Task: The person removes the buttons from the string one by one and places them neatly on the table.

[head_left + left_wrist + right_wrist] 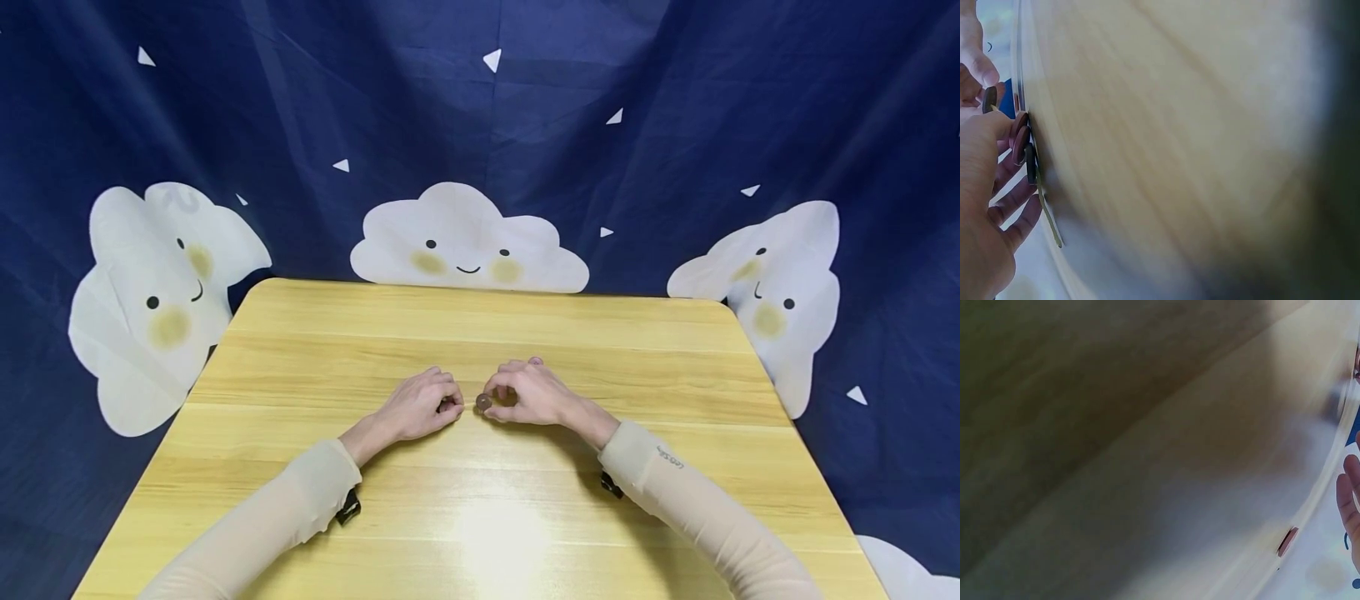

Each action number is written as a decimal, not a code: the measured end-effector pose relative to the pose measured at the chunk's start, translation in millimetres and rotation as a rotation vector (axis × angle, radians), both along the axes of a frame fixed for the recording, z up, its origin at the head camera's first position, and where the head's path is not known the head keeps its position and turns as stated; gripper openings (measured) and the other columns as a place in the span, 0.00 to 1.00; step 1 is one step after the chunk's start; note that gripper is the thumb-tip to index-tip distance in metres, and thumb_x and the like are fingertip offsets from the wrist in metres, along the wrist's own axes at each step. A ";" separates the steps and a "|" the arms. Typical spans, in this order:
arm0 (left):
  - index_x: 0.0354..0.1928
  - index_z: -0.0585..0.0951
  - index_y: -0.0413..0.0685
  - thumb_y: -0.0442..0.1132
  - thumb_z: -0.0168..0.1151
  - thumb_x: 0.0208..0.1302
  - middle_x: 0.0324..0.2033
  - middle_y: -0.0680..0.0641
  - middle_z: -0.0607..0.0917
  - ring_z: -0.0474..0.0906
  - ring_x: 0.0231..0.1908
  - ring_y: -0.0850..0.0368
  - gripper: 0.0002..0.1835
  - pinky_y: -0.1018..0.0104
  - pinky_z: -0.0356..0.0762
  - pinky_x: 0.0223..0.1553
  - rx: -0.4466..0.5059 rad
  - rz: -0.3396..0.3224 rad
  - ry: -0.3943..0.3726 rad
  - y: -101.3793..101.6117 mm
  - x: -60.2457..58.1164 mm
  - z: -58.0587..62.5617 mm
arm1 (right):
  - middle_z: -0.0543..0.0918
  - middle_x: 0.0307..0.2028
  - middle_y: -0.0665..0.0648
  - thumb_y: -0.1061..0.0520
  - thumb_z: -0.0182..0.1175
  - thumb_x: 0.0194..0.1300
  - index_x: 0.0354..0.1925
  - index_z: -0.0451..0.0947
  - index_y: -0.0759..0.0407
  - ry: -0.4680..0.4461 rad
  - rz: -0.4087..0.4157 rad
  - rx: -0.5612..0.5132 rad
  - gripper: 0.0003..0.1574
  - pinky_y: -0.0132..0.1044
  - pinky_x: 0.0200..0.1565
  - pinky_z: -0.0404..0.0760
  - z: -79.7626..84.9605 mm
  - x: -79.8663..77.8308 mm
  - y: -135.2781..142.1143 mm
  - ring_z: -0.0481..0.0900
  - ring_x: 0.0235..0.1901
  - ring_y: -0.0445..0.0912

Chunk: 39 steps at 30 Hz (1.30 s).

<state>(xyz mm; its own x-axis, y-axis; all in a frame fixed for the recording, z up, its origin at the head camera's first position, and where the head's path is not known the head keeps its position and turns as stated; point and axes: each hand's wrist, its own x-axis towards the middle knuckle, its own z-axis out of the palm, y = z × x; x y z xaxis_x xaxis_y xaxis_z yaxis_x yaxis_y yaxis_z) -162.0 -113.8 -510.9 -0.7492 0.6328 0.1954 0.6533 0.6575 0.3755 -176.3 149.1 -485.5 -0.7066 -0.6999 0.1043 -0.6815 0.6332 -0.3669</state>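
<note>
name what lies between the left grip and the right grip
The head view shows a small brown disc between them, at the fingertips of the right grip.

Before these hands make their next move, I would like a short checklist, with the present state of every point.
1. Right hand grips a brown disc: ok.
2. Left hand holds the cord: ok.
3. Cord passes through the gripped disc: cannot tell, the hole is hidden.
4. Other discs gathered at the left hand: ok.
5. Spare disc lies on the table: ok.
</note>
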 end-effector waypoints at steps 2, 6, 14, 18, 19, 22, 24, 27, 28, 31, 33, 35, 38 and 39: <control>0.34 0.86 0.58 0.44 0.71 0.67 0.30 0.61 0.80 0.71 0.36 0.65 0.03 0.73 0.70 0.36 -0.002 0.002 -0.002 -0.1 0.3 0.3 | 0.83 0.32 0.44 0.41 0.75 0.61 0.47 0.88 0.42 -0.002 0.000 -0.006 0.17 0.36 0.45 0.64 0.4 0.3 0.5 0.73 0.33 0.39; 0.35 0.86 0.58 0.44 0.70 0.67 0.31 0.61 0.81 0.71 0.36 0.64 0.03 0.73 0.71 0.37 -0.007 0.005 -0.005 -0.2 0.7 1.3 | 0.83 0.32 0.44 0.41 0.75 0.61 0.47 0.87 0.43 0.000 -0.002 -0.007 0.17 0.36 0.45 0.64 1.0 0.3 1.8 0.73 0.33 0.39; 0.34 0.86 0.57 0.43 0.70 0.67 0.30 0.60 0.81 0.71 0.36 0.64 0.03 0.71 0.71 0.38 -0.011 0.002 -0.009 -0.8 0.8 2.2 | 0.84 0.33 0.47 0.42 0.74 0.61 0.46 0.87 0.43 0.014 0.012 -0.032 0.17 0.35 0.42 0.67 0.5 -1.1 5.9 0.78 0.33 0.44; 0.35 0.86 0.58 0.44 0.70 0.68 0.30 0.61 0.80 0.71 0.37 0.64 0.03 0.71 0.71 0.38 -0.016 0.006 -0.020 -1.2 1.0 2.3 | 0.84 0.33 0.47 0.42 0.74 0.61 0.46 0.87 0.44 0.014 0.016 -0.031 0.17 0.36 0.44 0.72 2.1 -1.1 8.8 0.78 0.33 0.43; 0.35 0.86 0.58 0.44 0.69 0.68 0.30 0.61 0.80 0.71 0.37 0.64 0.04 0.72 0.70 0.38 -0.018 0.007 -0.021 -1.2 1.0 2.3 | 0.84 0.33 0.47 0.42 0.74 0.62 0.46 0.87 0.44 0.011 0.017 -0.030 0.17 0.36 0.45 0.73 2.7 -1.1 9.5 0.78 0.33 0.43; 0.34 0.86 0.58 0.45 0.69 0.68 0.30 0.61 0.80 0.70 0.36 0.64 0.04 0.72 0.70 0.37 -0.015 0.008 -0.016 -1.4 1.0 2.5 | 0.84 0.33 0.47 0.42 0.73 0.62 0.47 0.87 0.45 0.003 0.015 -0.027 0.17 0.36 0.46 0.75 4.8 -0.6 11.8 0.77 0.34 0.41; 0.34 0.86 0.58 0.44 0.69 0.68 0.30 0.61 0.80 0.70 0.36 0.64 0.04 0.72 0.70 0.37 -0.014 0.009 -0.013 -1.5 1.0 2.4 | 0.84 0.33 0.47 0.43 0.73 0.62 0.47 0.87 0.46 0.006 0.017 -0.027 0.17 0.34 0.43 0.76 6.0 -0.1 13.9 0.76 0.34 0.40; 0.34 0.86 0.59 0.44 0.69 0.68 0.30 0.61 0.80 0.70 0.36 0.64 0.04 0.73 0.70 0.36 -0.012 0.009 -0.007 -1.5 1.1 1.8 | 0.83 0.33 0.47 0.43 0.74 0.62 0.46 0.87 0.46 0.018 0.015 -0.024 0.16 0.30 0.37 0.74 8.2 0.7 18.0 0.76 0.34 0.40; 0.34 0.86 0.58 0.44 0.69 0.69 0.30 0.61 0.80 0.70 0.36 0.64 0.04 0.72 0.70 0.37 -0.011 0.008 -0.006 -1.5 1.2 1.8 | 0.83 0.33 0.47 0.44 0.74 0.62 0.46 0.87 0.46 0.021 0.015 -0.024 0.16 0.28 0.36 0.74 8.8 0.9 19.5 0.76 0.34 0.40; 0.34 0.86 0.58 0.44 0.69 0.69 0.30 0.61 0.80 0.70 0.36 0.64 0.04 0.72 0.70 0.38 -0.013 0.005 -0.008 -1.8 1.7 1.9 | 0.83 0.33 0.47 0.44 0.74 0.61 0.45 0.87 0.47 0.029 0.011 -0.019 0.16 0.27 0.34 0.73 10.9 1.8 24.9 0.76 0.34 0.40; 0.35 0.86 0.58 0.43 0.69 0.69 0.30 0.61 0.80 0.71 0.36 0.64 0.03 0.71 0.71 0.38 -0.012 0.001 -0.011 -2.0 2.0 2.4 | 0.84 0.34 0.47 0.45 0.74 0.61 0.45 0.87 0.47 0.030 0.012 -0.017 0.15 0.26 0.34 0.74 11.6 1.9 28.8 0.77 0.34 0.40; 0.35 0.86 0.57 0.43 0.69 0.69 0.30 0.61 0.81 0.71 0.36 0.64 0.03 0.71 0.71 0.38 -0.013 0.000 -0.016 -2.1 2.4 2.7 | 0.84 0.34 0.46 0.45 0.75 0.61 0.45 0.87 0.47 0.029 0.006 -0.012 0.15 0.26 0.34 0.74 12.2 1.9 33.1 0.77 0.34 0.39; 0.35 0.86 0.57 0.43 0.69 0.69 0.30 0.61 0.80 0.71 0.36 0.64 0.03 0.71 0.71 0.38 -0.012 -0.001 -0.017 -1.9 2.5 2.6 | 0.84 0.35 0.46 0.45 0.75 0.61 0.45 0.87 0.46 0.025 -0.005 0.004 0.15 0.27 0.35 0.76 12.8 1.2 39.6 0.78 0.35 0.39; 0.35 0.86 0.57 0.43 0.69 0.69 0.30 0.61 0.80 0.71 0.36 0.64 0.03 0.71 0.71 0.38 -0.014 0.000 -0.017 -1.9 2.6 2.3 | 0.84 0.35 0.47 0.45 0.75 0.61 0.45 0.87 0.46 0.021 -0.009 0.010 0.15 0.29 0.36 0.77 13.3 1.2 41.7 0.79 0.35 0.40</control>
